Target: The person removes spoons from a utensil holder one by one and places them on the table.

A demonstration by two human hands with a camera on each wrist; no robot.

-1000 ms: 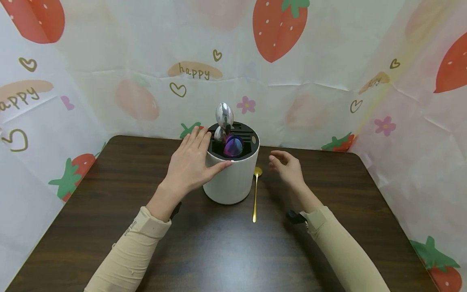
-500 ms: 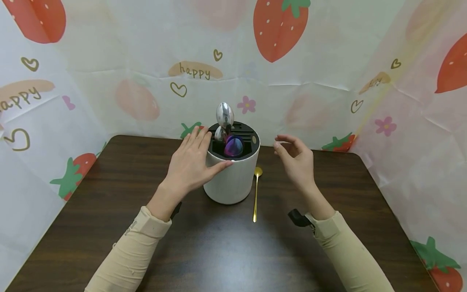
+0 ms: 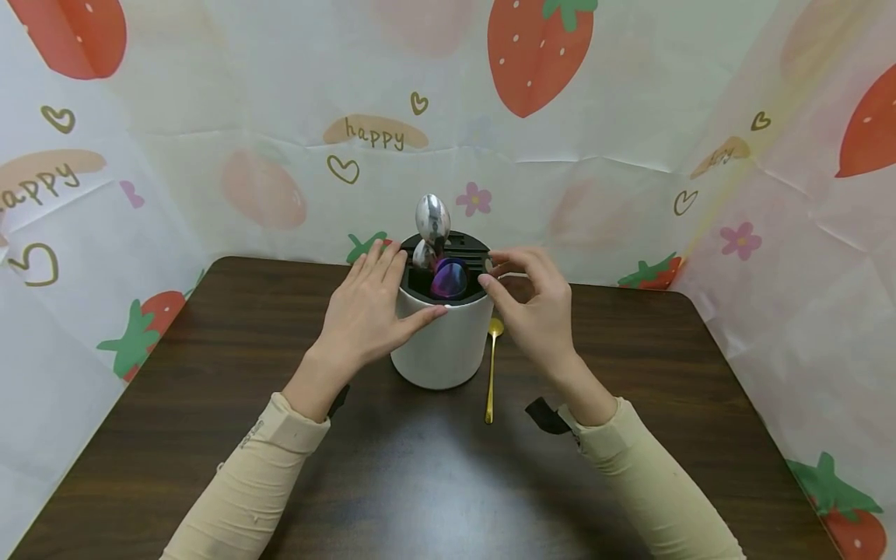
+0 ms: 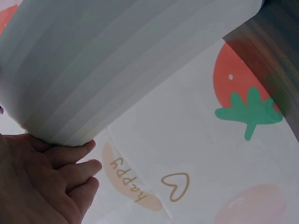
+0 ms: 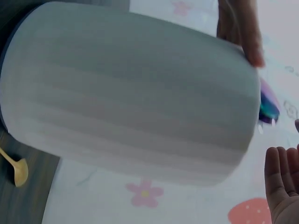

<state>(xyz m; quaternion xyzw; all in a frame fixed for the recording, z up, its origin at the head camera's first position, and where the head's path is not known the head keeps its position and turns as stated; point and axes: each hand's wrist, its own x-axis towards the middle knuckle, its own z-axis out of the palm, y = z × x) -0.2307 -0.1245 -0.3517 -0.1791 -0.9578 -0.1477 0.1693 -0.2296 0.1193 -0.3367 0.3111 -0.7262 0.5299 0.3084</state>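
Observation:
In the head view, a white round cutlery holder [image 3: 439, 346] with a black slotted top stands upright. Silver spoons [image 3: 432, 218] and a purple-blue spoon [image 3: 449, 280] stick out of it. My left hand [image 3: 365, 311] lies against its left side, fingers straight at the rim and thumb across the front. My right hand [image 3: 535, 303] is at the right rim, thumb and forefinger apart on either side of a small pale oval [image 3: 488, 266] on the top. Its fingers [image 5: 276, 175] look fairly straight beyond the holder's end in the right wrist view. A gold spoon [image 3: 491, 373] lies right of the holder.
The dark wooden table [image 3: 420, 482] has rounded far corners. Behind it and along the sides hangs a pale cloth [image 3: 595, 101] printed with strawberries, hearts and flowers. Each wrist wears a black strap.
My right hand first drew back to the right and up from beside the holder, then came left to its right rim. The left hand, holder and gold spoon stay put.

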